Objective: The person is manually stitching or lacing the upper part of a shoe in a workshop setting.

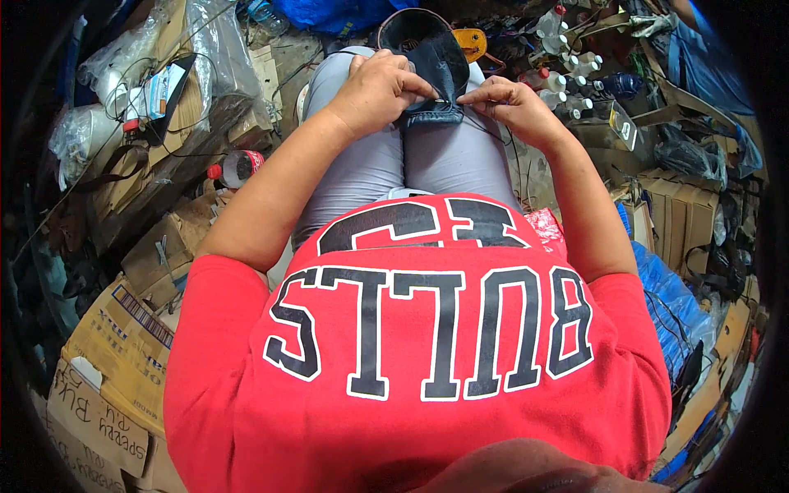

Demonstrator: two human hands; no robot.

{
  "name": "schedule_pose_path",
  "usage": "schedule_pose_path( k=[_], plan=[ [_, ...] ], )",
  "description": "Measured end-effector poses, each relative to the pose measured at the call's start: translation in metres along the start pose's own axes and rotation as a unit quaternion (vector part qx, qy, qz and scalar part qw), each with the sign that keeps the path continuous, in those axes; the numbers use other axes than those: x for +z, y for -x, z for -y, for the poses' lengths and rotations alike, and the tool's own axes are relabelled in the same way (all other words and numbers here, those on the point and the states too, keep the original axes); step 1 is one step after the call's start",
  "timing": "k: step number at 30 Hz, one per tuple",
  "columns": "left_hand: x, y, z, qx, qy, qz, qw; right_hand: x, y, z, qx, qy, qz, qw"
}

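Note:
Across my thighs lies a black leather shoe [442,67], its rounded opening pointing away from me and a folded, stitched-looking edge near my knees' gap. My left hand [380,89] rests over its left side, fingers closed on the leather, with the index finger reaching to the near edge. My right hand [511,105] is on the other side, thumb and index finger pinched together at that same edge. A tiny pale bit shows between the two fingertips, too small to name. Whatever the right fingers pinch is hidden.
Just beyond the shoe is a yellow-orange piece [470,44]. Several small capped bottles [567,82] stand at the right. A red-capped bottle [238,168] lies at the left, near flattened cardboard [115,361]. Blue plastic sheeting [670,300] lies beside my right arm.

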State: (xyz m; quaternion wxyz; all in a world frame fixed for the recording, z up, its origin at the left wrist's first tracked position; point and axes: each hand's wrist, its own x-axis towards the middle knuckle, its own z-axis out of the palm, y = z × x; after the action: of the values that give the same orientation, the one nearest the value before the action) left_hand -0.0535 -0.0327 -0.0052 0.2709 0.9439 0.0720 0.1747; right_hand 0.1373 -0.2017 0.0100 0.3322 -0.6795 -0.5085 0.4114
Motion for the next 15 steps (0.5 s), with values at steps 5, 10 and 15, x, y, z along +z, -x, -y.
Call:
schedule_pose_path(
  k=[5,10,15],
  plan=[
    [-0.003,-0.018,0.004,0.043,0.003,0.048,0.998,0.002,-0.006,-0.003,-0.005,-0.070,0.018,0.997],
    [-0.011,-0.002,-0.014,0.045,-0.020,0.008,0.999,0.010,0.007,0.003,0.083,-0.098,-0.030,0.991],
    [-0.004,-0.002,-0.021,-0.212,0.137,0.068,0.965,0.022,0.009,0.003,0.074,-0.239,-0.068,0.966]
  ],
)
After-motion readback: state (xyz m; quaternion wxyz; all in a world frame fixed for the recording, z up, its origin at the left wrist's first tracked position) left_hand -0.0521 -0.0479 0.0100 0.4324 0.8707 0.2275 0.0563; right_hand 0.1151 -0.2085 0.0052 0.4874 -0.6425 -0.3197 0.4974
